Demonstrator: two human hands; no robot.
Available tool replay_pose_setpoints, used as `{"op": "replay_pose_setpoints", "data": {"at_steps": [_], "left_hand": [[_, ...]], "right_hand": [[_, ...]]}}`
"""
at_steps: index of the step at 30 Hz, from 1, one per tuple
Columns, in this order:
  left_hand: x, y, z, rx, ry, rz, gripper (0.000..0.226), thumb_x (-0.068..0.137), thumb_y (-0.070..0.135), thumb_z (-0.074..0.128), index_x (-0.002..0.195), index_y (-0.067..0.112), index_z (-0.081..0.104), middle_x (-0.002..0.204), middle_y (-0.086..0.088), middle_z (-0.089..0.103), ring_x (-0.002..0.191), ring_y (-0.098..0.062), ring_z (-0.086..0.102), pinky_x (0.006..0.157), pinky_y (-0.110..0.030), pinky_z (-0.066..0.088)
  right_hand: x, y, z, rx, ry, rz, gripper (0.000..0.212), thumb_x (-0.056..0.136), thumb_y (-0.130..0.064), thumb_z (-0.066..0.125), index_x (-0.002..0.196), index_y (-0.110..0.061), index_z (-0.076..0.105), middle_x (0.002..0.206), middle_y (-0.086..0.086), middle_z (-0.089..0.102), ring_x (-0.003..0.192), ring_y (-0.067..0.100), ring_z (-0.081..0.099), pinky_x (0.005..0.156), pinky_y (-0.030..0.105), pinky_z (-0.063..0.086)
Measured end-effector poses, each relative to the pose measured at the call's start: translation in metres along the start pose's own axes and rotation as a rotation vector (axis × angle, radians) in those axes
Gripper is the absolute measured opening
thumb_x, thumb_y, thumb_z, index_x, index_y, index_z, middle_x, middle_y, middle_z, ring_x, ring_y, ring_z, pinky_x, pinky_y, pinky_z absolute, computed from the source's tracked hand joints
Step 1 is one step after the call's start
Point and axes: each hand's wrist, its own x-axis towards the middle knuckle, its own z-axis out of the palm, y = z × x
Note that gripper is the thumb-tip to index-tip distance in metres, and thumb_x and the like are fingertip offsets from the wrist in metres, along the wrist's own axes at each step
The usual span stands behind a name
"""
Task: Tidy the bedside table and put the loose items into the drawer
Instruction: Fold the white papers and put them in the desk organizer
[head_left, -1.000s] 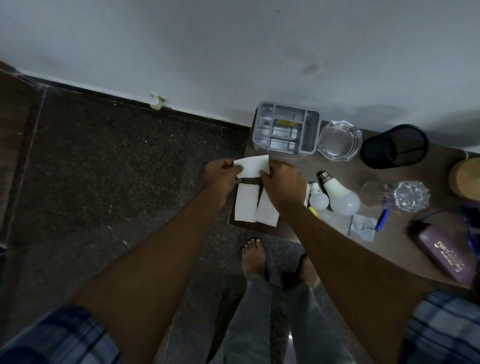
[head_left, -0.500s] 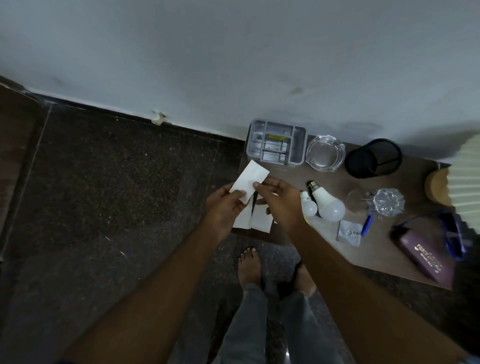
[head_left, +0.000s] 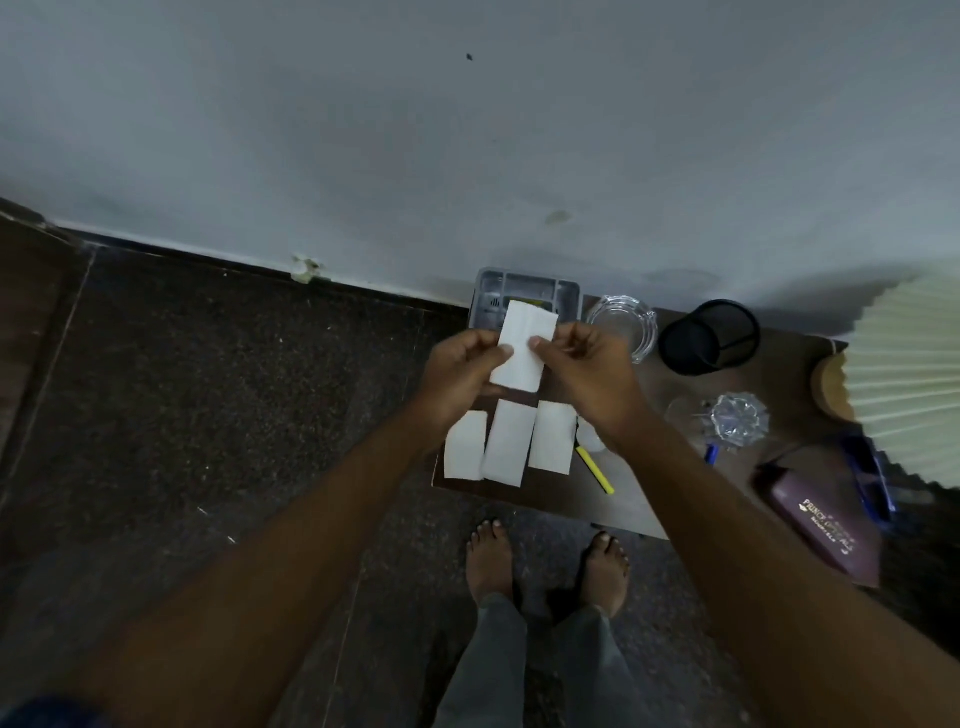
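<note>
We hold one folded white paper slip (head_left: 524, 345) above the left end of the table (head_left: 789, 374); our left hand (head_left: 457, 374) pinches its left edge between thumb and fingers, and our right hand (head_left: 587, 371) pinches the right edge; three like slips (head_left: 509, 449) lie side by side just below; we judge it feather-light, limp and easily creased, so a gentle edge pinch suits; no drawer shows.

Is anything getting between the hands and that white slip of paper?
No. Both the left hand and right hand pinch the white paper slip, lifted above three more white slips on the brown table. No drawer is in view, so its way there cannot be judged.
</note>
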Motion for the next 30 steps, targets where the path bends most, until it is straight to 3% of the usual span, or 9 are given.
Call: {"op": "replay_pose_setpoints", "data": {"at_steps": [2, 5, 9, 17, 24, 30], "left_hand": [[0.011, 0.020, 0.003, 0.072, 0.012, 0.051, 0.021, 0.098, 0.014, 0.065, 0.115, 0.004, 0.069, 0.111, -0.011, 0.075, 0.098, -0.021, 0.075, 0.075, -0.030, 0.064], [0.028, 0.048, 0.009, 0.100, 0.046, 0.107, 0.025, 0.097, 0.009, 0.066, 0.117, -0.005, 0.067, 0.115, -0.019, 0.073, 0.102, -0.032, 0.073, 0.079, -0.038, 0.064], [0.046, 0.072, 0.016, 0.167, 0.103, 0.191, 0.020, 0.094, 0.006, 0.069, 0.111, -0.004, 0.070, 0.107, -0.021, 0.074, 0.098, -0.035, 0.074, 0.086, -0.050, 0.062], [0.063, 0.082, 0.020, 0.253, 0.200, 0.281, 0.015, 0.093, 0.010, 0.071, 0.105, 0.001, 0.072, 0.101, -0.016, 0.074, 0.097, -0.033, 0.073, 0.088, -0.050, 0.061], [0.071, 0.082, 0.017, 0.214, 0.235, 0.293, 0.013, 0.092, 0.007, 0.071, 0.104, 0.004, 0.073, 0.093, -0.009, 0.073, 0.093, -0.030, 0.075, 0.086, -0.047, 0.062], [0.077, 0.075, 0.016, 0.253, 0.226, 0.282, 0.015, 0.091, 0.007, 0.071, 0.106, 0.004, 0.073, 0.099, -0.014, 0.076, 0.093, -0.030, 0.074, 0.087, -0.047, 0.062]], "right_hand": [[0.009, -0.010, -0.006, -0.023, 0.024, -0.019, 0.030, 0.093, -0.009, 0.071, 0.094, 0.019, 0.059, 0.100, 0.036, 0.066, 0.088, 0.032, 0.070, 0.084, 0.047, 0.059], [0.023, -0.022, -0.010, -0.038, 0.054, -0.036, 0.034, 0.092, -0.009, 0.072, 0.097, 0.021, 0.059, 0.106, 0.040, 0.063, 0.105, 0.048, 0.064, 0.088, 0.057, 0.056], [0.040, -0.033, -0.011, -0.080, 0.099, -0.076, 0.024, 0.091, -0.011, 0.074, 0.096, 0.012, 0.068, 0.102, 0.032, 0.069, 0.099, 0.047, 0.067, 0.082, 0.056, 0.058], [0.068, -0.044, -0.012, -0.241, 0.122, -0.170, 0.018, 0.090, -0.020, 0.074, 0.101, -0.006, 0.074, 0.099, 0.007, 0.075, 0.085, 0.029, 0.073, 0.082, 0.048, 0.060], [0.082, -0.038, -0.013, -0.314, 0.112, -0.191, 0.014, 0.090, -0.019, 0.075, 0.094, -0.005, 0.072, 0.098, 0.008, 0.075, 0.083, 0.029, 0.073, 0.080, 0.046, 0.060], [0.090, -0.030, -0.011, -0.301, 0.106, -0.177, 0.012, 0.090, -0.019, 0.075, 0.094, -0.008, 0.073, 0.099, 0.009, 0.074, 0.083, 0.031, 0.072, 0.079, 0.043, 0.062]]}}
